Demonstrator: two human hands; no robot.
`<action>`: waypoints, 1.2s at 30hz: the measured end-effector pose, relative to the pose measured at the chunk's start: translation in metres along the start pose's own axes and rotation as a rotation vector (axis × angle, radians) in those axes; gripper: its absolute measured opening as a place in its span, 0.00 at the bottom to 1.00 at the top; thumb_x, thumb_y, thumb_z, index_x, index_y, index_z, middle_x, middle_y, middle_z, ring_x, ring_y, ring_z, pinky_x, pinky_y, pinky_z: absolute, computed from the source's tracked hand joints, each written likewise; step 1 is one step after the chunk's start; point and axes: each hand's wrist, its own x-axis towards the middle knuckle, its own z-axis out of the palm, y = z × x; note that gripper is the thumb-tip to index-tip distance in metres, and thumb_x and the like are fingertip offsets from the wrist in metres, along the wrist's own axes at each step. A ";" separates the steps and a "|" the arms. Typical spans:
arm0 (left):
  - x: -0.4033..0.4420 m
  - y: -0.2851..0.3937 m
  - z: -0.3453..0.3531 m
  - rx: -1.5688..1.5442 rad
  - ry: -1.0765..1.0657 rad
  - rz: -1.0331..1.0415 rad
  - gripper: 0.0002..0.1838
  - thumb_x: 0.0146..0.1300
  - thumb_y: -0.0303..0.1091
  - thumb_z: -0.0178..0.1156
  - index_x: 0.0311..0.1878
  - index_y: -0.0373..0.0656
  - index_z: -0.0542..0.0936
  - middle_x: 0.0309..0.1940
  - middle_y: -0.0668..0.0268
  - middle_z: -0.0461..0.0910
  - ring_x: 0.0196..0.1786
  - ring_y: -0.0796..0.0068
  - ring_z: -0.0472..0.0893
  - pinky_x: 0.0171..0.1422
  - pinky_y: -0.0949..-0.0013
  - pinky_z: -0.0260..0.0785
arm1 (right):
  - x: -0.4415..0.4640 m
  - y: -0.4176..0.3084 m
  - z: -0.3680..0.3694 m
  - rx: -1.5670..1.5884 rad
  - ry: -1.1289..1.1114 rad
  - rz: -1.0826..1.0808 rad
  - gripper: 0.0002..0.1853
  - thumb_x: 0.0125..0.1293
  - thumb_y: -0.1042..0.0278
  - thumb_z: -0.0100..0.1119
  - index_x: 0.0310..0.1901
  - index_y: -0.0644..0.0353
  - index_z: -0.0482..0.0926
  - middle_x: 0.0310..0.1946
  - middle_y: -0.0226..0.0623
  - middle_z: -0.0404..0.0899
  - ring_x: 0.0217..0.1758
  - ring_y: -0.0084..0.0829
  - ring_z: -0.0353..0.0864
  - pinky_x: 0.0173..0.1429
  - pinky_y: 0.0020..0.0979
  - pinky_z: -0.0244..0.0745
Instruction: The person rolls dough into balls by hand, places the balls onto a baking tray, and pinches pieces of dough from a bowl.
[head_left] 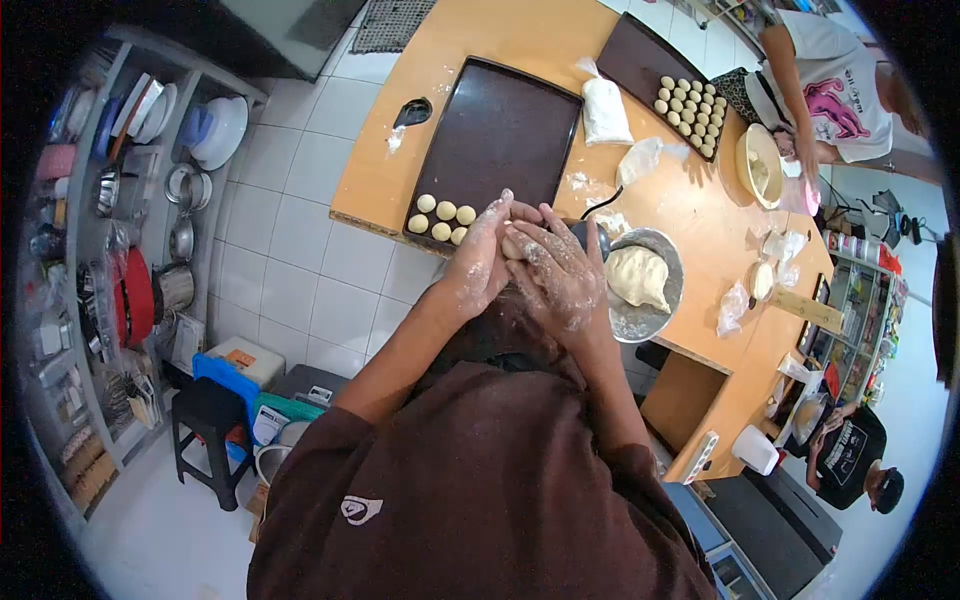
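Loosely curled, my left fingers (pixel 490 222) and right fingers (pixel 546 248) cup between them a dough ball (pixel 512 246), likely light and soft, best held around its sides.

Our left forearm (pixel 405 345) and right forearm (pixel 610 385) reach forward and slant inward, bare below the brown sleeves (pixel 645 490), elbows bent. Our hands meet at the table's (pixel 370 175) near edge, cupped together. The right hand (pixel 562 275) shows its back, fingers curved toward the left hand (pixel 478 255). White powder dusts both, spread across knuckles and fingers.
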 end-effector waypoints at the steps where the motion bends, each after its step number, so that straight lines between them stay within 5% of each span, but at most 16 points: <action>1: -0.001 0.000 -0.002 -0.009 -0.012 -0.028 0.24 0.80 0.52 0.38 0.48 0.42 0.76 0.41 0.62 0.83 0.44 0.70 0.84 0.54 0.64 0.78 | 0.001 0.002 0.000 -0.001 0.012 0.006 0.21 0.58 0.67 0.71 0.54 0.55 0.81 0.58 0.32 0.82 0.70 0.40 0.73 0.75 0.65 0.50; 6: -0.009 0.009 -0.002 -0.090 -0.117 -0.154 0.24 0.79 0.51 0.41 0.56 0.40 0.76 0.47 0.57 0.82 0.48 0.67 0.83 0.56 0.61 0.77 | 0.009 0.004 -0.009 0.034 0.083 0.034 0.17 0.58 0.67 0.71 0.50 0.54 0.83 0.52 0.30 0.85 0.64 0.38 0.78 0.75 0.65 0.52; 12: -0.020 0.017 -0.014 -0.149 -0.197 -0.153 0.22 0.77 0.43 0.49 0.60 0.32 0.75 0.55 0.47 0.80 0.59 0.56 0.81 0.64 0.56 0.77 | 0.011 0.007 -0.005 0.152 0.163 0.045 0.25 0.57 0.70 0.72 0.57 0.56 0.79 0.54 0.35 0.83 0.63 0.39 0.79 0.76 0.61 0.54; 21: -0.015 0.015 -0.022 -0.143 -0.261 -0.045 0.18 0.76 0.36 0.51 0.60 0.34 0.73 0.57 0.51 0.79 0.58 0.56 0.82 0.63 0.62 0.78 | 0.015 0.002 -0.008 0.226 0.122 0.109 0.27 0.55 0.67 0.73 0.58 0.58 0.79 0.55 0.37 0.82 0.62 0.40 0.80 0.74 0.56 0.60; 27: -0.007 0.004 -0.031 -0.269 -0.083 -0.076 0.10 0.73 0.32 0.56 0.50 0.37 0.77 0.49 0.58 0.82 0.55 0.63 0.83 0.62 0.62 0.79 | 0.011 0.011 0.006 0.085 0.059 0.097 0.22 0.55 0.65 0.74 0.53 0.54 0.82 0.55 0.36 0.83 0.62 0.39 0.80 0.74 0.54 0.61; 36: -0.006 0.006 -0.028 -0.026 -0.068 0.027 0.11 0.74 0.35 0.56 0.54 0.40 0.77 0.51 0.58 0.81 0.53 0.65 0.84 0.60 0.63 0.79 | 0.018 0.006 0.005 0.126 0.071 0.180 0.19 0.57 0.67 0.72 0.52 0.53 0.83 0.50 0.36 0.85 0.58 0.38 0.82 0.72 0.56 0.63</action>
